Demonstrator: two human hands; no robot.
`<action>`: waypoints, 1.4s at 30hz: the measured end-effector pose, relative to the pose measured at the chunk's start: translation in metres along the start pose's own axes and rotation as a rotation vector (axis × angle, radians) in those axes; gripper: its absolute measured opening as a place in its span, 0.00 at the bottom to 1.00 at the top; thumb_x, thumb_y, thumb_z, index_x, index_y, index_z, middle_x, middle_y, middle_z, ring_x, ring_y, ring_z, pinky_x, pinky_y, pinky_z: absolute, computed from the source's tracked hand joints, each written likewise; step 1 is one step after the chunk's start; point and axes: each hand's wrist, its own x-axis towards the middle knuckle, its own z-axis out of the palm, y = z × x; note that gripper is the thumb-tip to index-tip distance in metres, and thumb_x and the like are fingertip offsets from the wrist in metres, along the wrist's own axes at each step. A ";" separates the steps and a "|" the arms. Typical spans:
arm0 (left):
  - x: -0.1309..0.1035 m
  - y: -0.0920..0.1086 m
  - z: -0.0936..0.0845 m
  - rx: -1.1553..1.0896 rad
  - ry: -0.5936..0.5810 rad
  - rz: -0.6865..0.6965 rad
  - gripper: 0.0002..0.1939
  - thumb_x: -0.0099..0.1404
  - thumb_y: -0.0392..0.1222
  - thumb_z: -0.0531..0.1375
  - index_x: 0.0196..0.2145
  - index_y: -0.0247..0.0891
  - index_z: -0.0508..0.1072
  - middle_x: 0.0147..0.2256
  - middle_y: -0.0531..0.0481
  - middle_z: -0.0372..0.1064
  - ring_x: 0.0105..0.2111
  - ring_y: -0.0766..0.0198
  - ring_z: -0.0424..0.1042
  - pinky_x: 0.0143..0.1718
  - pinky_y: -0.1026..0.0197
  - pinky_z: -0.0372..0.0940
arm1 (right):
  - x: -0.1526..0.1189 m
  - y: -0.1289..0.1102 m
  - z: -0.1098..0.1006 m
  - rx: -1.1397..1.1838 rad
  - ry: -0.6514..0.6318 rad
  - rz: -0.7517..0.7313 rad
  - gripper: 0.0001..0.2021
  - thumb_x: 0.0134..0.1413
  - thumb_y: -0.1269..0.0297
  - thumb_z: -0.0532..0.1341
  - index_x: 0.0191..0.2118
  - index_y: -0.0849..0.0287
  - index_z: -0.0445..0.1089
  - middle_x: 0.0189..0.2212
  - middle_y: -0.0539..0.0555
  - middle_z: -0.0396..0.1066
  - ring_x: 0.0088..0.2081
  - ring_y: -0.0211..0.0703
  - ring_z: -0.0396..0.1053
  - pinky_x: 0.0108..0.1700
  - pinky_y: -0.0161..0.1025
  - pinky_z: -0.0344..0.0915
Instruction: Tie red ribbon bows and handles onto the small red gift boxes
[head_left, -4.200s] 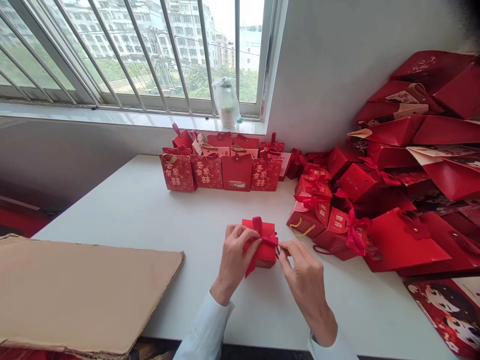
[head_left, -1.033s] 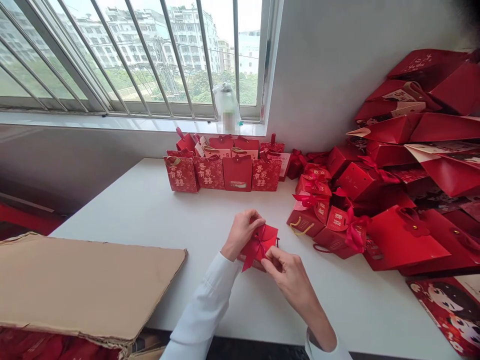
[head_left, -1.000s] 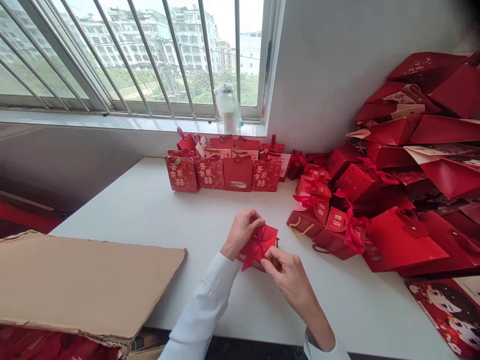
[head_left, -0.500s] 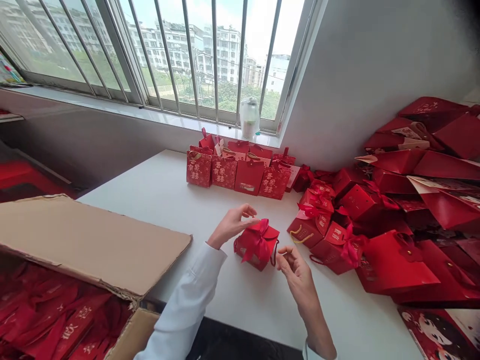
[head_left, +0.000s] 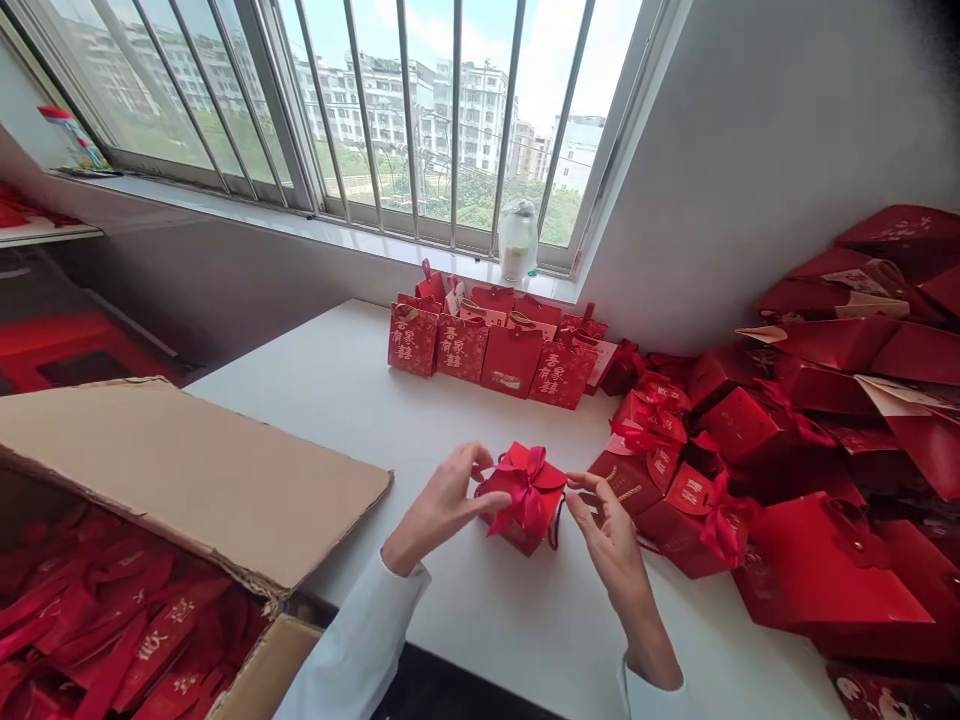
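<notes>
Left hand (head_left: 447, 497) now lower, half-open grip at red box (head_left: 552, 482)

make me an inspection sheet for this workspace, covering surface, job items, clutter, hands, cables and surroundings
Surface: white table, pale and flat.
Job's things: red gift box with a ribbon bow on it, standing between the hands.
Clutter: row of red bags near the wall; pile of red boxes and bags at right; cardboard carton at lower left, red packages inside.
Hands: left hand and right hand at opposite sides of the box, fingers parted; firmness of contact unclear.
Cables: nothing seen indoors.
Surroundings: barred window; plastic-covered jar on its sill.
</notes>
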 end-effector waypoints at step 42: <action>-0.027 -0.002 0.011 -0.251 -0.206 -0.422 0.18 0.60 0.58 0.56 0.29 0.39 0.66 0.29 0.52 0.68 0.32 0.61 0.68 0.33 0.62 0.61 | -0.016 -0.022 0.008 -0.528 -0.024 -0.417 0.20 0.60 0.51 0.55 0.54 0.52 0.67 0.43 0.57 0.68 0.43 0.48 0.67 0.41 0.42 0.70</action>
